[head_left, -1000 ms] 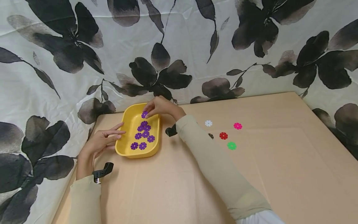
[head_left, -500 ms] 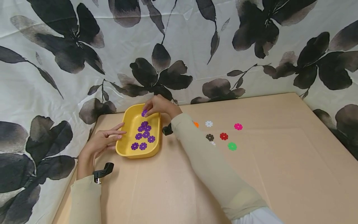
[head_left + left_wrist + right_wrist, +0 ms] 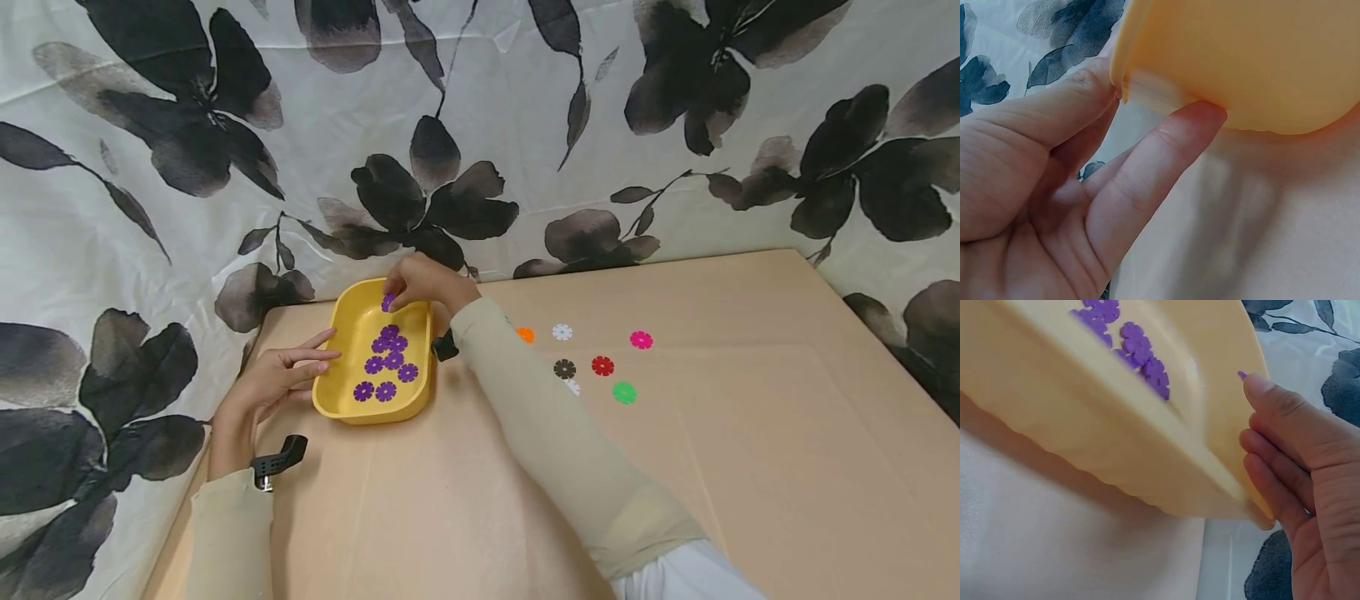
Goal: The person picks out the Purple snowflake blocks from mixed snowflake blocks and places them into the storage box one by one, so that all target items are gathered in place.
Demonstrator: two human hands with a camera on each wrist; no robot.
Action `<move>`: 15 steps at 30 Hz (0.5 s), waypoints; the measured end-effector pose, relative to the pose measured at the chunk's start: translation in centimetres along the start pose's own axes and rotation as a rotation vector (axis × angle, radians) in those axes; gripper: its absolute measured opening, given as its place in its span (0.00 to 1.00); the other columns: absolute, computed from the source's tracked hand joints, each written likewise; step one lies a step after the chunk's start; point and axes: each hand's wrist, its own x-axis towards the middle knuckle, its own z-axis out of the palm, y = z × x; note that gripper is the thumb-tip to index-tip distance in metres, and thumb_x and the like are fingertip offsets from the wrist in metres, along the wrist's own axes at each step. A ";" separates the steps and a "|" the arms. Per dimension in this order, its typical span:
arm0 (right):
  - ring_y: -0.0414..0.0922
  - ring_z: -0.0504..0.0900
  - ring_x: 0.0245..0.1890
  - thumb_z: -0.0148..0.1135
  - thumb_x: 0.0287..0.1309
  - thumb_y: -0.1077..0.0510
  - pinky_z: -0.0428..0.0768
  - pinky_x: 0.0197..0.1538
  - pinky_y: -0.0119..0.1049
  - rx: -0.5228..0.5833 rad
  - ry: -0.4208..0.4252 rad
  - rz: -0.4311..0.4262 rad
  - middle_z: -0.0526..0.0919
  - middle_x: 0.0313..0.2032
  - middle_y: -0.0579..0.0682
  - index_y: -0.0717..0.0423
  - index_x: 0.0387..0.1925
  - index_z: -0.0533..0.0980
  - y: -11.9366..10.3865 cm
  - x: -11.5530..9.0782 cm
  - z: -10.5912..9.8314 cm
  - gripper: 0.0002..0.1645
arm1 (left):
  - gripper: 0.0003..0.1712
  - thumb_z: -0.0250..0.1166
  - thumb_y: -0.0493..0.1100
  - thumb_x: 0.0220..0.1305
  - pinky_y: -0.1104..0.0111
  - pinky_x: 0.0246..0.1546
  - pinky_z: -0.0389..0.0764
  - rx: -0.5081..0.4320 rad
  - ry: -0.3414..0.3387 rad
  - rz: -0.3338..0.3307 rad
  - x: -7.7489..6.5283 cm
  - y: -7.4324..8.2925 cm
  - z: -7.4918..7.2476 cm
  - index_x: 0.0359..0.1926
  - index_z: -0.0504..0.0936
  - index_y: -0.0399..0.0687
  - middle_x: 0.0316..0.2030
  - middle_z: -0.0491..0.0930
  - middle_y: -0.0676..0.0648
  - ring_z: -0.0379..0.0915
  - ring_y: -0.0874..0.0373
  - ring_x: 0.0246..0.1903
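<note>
A yellow tray with rounded corners holds several purple flower-shaped discs, some overlapping. My left hand holds the tray by its left side; in the left wrist view, the fingers lie on both sides of its rim, one pressing from below. Over the tray's far end, my right hand pinches a purple flower-shaped disc between thumb and fingertips. In the right wrist view only a sliver of this held disc shows past the thumb, and the other fingers hang by the tray's wall.
On the tan table, right of the tray, lie loose discs: orange, white, pink, dark brown, red and green. The right sleeve partly covers another white one. Floral cloth hangs behind.
My right hand has shifted slightly left with the pinched disc, and its forearm has moved left, uncovering the orange, brown and second white discs. My left hand stays at the tray.
</note>
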 end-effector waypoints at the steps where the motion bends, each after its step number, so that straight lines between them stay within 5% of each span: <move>1: 0.39 0.83 0.46 0.73 0.59 0.54 0.81 0.53 0.23 -0.009 0.001 0.002 0.88 0.45 0.46 0.55 0.55 0.84 0.1 0.0 0.1 0.22 | 0.29 0.67 0.44 0.69 0.61 0.45 0.87 0.003 0.000 0.001 0.0 0.0 0.0 0.67 0.75 0.36 0.79 0.54 0.54 0.82 0.68 0.51; 7: 0.40 0.82 0.48 0.73 0.59 0.54 0.80 0.55 0.24 -0.043 0.019 -0.004 0.87 0.50 0.47 0.54 0.58 0.83 0.4 0.1 0.2 0.25 | 0.30 0.68 0.47 0.68 0.60 0.46 0.86 0.021 0.008 -0.001 0.1 -0.1 -0.1 0.66 0.76 0.38 0.78 0.55 0.55 0.81 0.66 0.53; 15: 0.42 0.83 0.52 0.72 0.60 0.53 0.80 0.56 0.25 -0.092 -0.008 -0.059 0.86 0.54 0.48 0.55 0.60 0.81 0.9 -0.5 -0.6 0.26 | 0.31 0.68 0.47 0.68 0.60 0.48 0.86 0.015 0.010 -0.006 0.1 -0.4 0.0 0.68 0.75 0.38 0.79 0.53 0.56 0.75 0.50 0.63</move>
